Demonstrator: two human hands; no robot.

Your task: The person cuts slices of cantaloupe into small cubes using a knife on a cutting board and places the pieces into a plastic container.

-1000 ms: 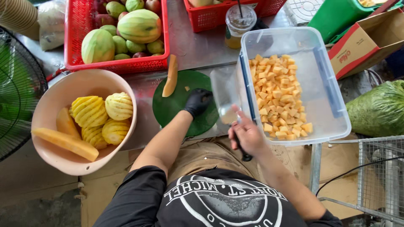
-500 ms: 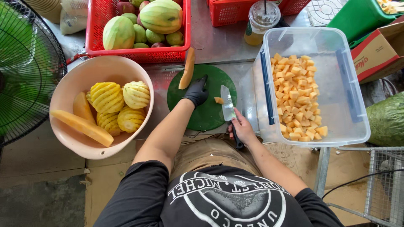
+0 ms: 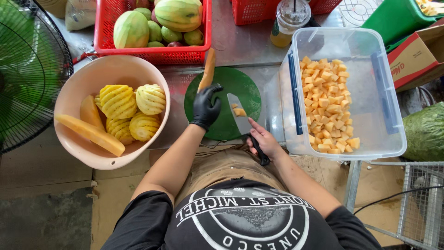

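On round green cutting board (image 3: 231, 88), centre of steel counter (image 3: 240, 46): long orange papaya strip (image 3: 206, 69), long axis near-vertical in view, far end past board edge toward red plastic crate (image 3: 105, 28). Left hand (image 3: 206, 106), black glove, fingers (image 3: 210, 90) half-open, touching strip's near end. Right hand (image 3: 263, 139) fingers closed on black-handled knife (image 3: 243, 118); blade points away from body, w/ small cubes (image 3: 239, 111) beside it. L: beige bowl (image 3: 74, 83) of peeled pineapples. R: clear tub (image 3: 379, 83) of diced fruit.
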